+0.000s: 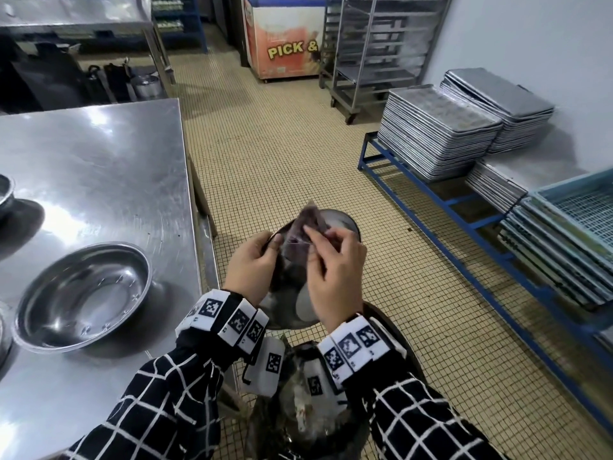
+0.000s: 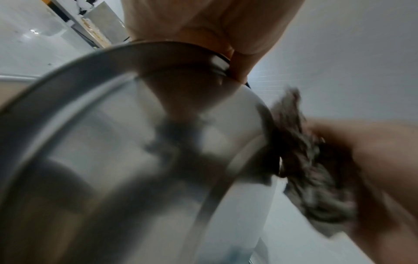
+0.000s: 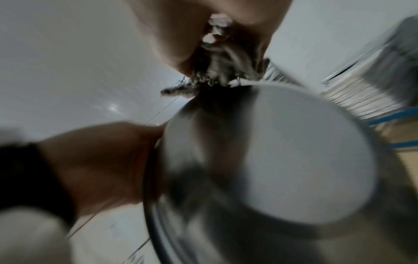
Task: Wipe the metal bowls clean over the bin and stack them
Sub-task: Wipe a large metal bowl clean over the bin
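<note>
My left hand grips the rim of a metal bowl, held tilted over the black bin on the floor. My right hand pinches a dark grey rag at the bowl's upper rim. From the left wrist view the bowl's outside fills the picture, with the rag at its right edge. Seen in the right wrist view, my fingers bunch the rag above the bowl's flat base. A second metal bowl sits open side up on the steel table.
Parts of two more bowls show at the table's left edge. Stacks of metal trays sit on a blue rack at the right, next to blue crates. A trolley rack and a chest freezer stand at the back.
</note>
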Demonstrator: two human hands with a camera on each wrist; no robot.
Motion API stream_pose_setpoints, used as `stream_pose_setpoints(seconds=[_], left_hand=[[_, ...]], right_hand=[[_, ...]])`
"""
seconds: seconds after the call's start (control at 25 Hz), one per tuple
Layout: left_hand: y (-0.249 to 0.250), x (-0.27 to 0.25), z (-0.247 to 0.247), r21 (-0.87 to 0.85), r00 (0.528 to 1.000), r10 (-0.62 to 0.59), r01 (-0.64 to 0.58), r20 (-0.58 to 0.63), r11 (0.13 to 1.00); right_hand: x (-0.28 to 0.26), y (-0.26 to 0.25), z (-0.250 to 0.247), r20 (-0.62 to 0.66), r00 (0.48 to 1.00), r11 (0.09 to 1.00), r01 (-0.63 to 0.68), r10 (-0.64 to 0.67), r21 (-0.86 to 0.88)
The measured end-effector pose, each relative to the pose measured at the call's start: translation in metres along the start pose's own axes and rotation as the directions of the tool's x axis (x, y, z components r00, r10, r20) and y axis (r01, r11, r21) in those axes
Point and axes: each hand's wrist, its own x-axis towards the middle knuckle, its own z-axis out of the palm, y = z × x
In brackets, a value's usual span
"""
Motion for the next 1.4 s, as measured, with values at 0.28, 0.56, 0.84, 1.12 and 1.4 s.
stream_pose_setpoints(seconds=[0.28,0.56,0.84,1.12,1.4], left_hand=[[0.016,-0.005,-0.002,-0.219,1.0,0.015,-0.017,-0.01,0.975],[-0.015,0.003,-0.022,-0.305,0.991,-0.123,0.131,0.044,0.943],[-0.009,0.008,-0.024,-0.073,0.96,-0.005,0.027,0.278,0.997],[0.007,0.003,-0.009,0.087,0.989,0.066,-0.078,0.134,0.993],[0.011,0.005,-0.001,0.056,0.997,0.063,-0.065,0.037,0.996]], right_hand=[[0.04,0.046,-0.001,0.053,0.755,0.732,-0.648,0.653,0.212],[0.03,0.059,-0.03,0.157,0.678,0.614,-0.723,0.718,0.317],[0.057,0.052,-0.037,0.311,0.929,0.979,-0.199,0.201,-0.039],[0.059,0.042,-0.035,0.374,0.925,0.998,0.069,-0.061,-0.01],[0.024,0.019,-0.019,0.08,0.972,0.969,0.229,-0.222,-0.091]])
